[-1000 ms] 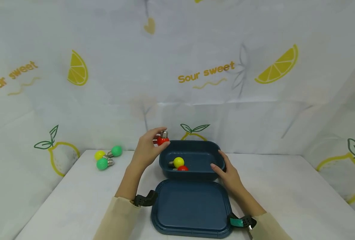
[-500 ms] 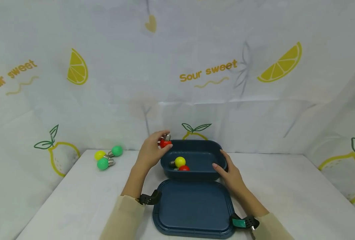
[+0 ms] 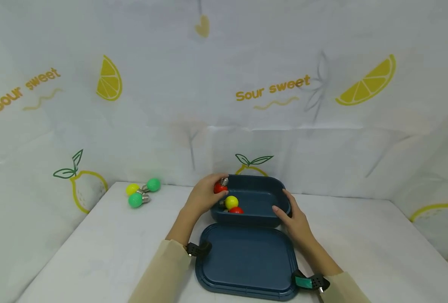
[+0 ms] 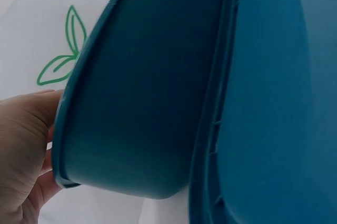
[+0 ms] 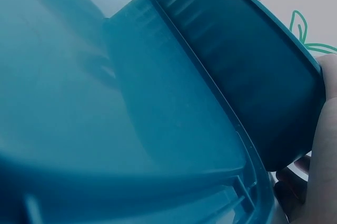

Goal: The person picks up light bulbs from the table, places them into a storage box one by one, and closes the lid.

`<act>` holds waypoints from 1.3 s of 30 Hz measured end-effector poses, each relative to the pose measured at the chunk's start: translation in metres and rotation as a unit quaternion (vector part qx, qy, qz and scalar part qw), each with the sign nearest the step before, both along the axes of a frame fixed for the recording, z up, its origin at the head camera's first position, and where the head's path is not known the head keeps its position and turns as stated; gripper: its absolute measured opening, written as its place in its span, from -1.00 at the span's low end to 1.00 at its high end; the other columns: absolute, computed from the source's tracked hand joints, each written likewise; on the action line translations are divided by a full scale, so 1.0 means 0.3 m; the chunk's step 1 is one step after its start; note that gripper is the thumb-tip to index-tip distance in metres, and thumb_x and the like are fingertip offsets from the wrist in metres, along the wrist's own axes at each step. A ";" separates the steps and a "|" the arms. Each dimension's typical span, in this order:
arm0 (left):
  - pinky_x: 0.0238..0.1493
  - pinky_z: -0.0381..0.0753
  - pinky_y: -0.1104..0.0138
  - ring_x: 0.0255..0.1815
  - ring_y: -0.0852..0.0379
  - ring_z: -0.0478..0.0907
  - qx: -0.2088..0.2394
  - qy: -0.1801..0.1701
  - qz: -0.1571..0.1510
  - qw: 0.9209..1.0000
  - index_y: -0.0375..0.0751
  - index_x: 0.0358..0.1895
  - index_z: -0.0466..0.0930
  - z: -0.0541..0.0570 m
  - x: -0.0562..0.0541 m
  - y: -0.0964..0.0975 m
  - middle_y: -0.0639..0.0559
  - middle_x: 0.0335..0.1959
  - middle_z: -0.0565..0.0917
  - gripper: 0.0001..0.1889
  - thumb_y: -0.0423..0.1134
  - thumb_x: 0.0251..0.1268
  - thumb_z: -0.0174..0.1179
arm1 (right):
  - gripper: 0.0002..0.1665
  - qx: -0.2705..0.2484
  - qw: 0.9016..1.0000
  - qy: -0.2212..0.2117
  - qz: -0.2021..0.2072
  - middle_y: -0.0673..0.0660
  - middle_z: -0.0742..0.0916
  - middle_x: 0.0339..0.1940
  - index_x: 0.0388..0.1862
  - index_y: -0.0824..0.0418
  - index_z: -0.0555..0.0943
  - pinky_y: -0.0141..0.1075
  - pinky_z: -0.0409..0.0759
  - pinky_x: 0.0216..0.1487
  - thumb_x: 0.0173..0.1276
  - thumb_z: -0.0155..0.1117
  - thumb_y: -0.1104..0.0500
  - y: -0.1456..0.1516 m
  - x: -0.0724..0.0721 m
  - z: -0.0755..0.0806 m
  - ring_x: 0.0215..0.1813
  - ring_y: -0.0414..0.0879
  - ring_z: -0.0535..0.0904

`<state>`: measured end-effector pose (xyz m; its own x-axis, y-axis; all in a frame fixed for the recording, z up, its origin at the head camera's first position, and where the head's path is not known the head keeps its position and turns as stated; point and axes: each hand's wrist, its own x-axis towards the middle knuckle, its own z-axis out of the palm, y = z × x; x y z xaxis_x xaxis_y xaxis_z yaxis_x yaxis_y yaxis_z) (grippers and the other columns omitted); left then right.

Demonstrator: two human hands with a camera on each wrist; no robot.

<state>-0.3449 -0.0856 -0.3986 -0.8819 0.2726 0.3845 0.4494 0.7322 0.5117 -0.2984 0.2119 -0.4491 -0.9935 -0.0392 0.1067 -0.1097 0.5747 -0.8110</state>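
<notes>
My left hand (image 3: 204, 194) pinches a red light bulb (image 3: 220, 187), metal base up, at the left end of a dark blue box (image 3: 263, 219). Inside the box, a yellow bulb (image 3: 231, 202) and another red bulb (image 3: 236, 210) lie toward the left. My right hand (image 3: 294, 216) grips the box's right end, thumb over the rim and fingers along the outside. In the left wrist view the left hand (image 4: 23, 150) shows beside the box wall (image 4: 131, 92), which hides the bulb. The right wrist view has the right hand (image 5: 321, 140) against the box's end.
A dark blue lid (image 3: 248, 261) lies flat in front of the box. At the table's back left, a yellow bulb (image 3: 132, 189) and two green bulbs, one nearer (image 3: 135, 200), lie close together. A white printed cloth (image 3: 216, 105) hangs behind the table.
My left hand has carried the red bulb right and down, from outside the box's left rim to over its left end. The right hand keeps its hold on the box; the head view shifts slightly.
</notes>
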 end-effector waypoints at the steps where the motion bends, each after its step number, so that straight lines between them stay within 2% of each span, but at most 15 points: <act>1: 0.23 0.65 0.13 0.18 -0.02 0.62 -0.005 -0.003 -0.001 1.000 -0.05 0.34 0.54 -0.005 -0.001 0.004 -0.05 0.25 0.65 -0.46 -0.18 0.28 0.41 | -0.10 -0.001 1.000 -0.002 -0.001 0.34 0.16 0.67 0.69 -0.09 -0.09 0.36 0.14 0.53 0.54 0.03 -0.24 -0.001 -0.001 -0.001 0.62 0.35 0.13; 7: 0.13 0.69 0.13 0.10 0.00 0.63 -0.051 -0.002 0.002 0.999 0.00 0.35 0.53 -0.020 0.007 0.019 -0.04 0.19 0.67 -0.45 -0.17 0.29 0.39 | -0.10 -0.004 1.000 0.003 0.000 0.32 0.15 0.67 0.69 -0.08 -0.08 0.37 0.12 0.53 0.54 0.04 -0.22 -0.003 -0.002 -0.005 0.63 0.35 0.11; 12: 0.15 0.68 0.12 0.11 0.00 0.63 -0.078 -0.003 0.014 0.997 0.06 0.38 0.50 -0.021 0.013 0.026 -0.02 0.22 0.65 -0.44 -0.14 0.32 0.38 | -0.10 -0.002 1.000 0.008 0.000 0.31 0.16 0.67 0.69 -0.10 -0.07 0.37 0.13 0.53 0.53 0.04 -0.26 -0.003 -0.006 -0.005 0.63 0.35 0.11; 23: 0.17 0.67 0.08 0.10 -0.03 0.66 -0.083 -0.027 0.024 0.996 0.05 0.36 0.52 -0.009 0.018 0.029 -0.03 0.22 0.67 -0.46 -0.18 0.31 0.38 | -0.10 0.000 1.000 0.010 0.006 0.31 0.16 0.67 0.69 -0.11 -0.07 0.37 0.16 0.51 0.54 0.04 -0.25 -0.005 -0.004 0.002 0.62 0.35 0.13; 39: 0.16 0.68 0.09 0.13 -0.05 0.65 -0.070 -0.035 0.030 0.996 -0.02 0.27 0.63 -0.010 0.013 0.044 -0.06 0.20 0.69 -0.50 -0.27 0.23 0.43 | -0.10 0.000 1.000 0.011 -0.001 0.31 0.15 0.68 0.69 -0.10 -0.07 0.37 0.16 0.52 0.53 0.04 -0.25 0.001 0.004 -0.002 0.63 0.35 0.13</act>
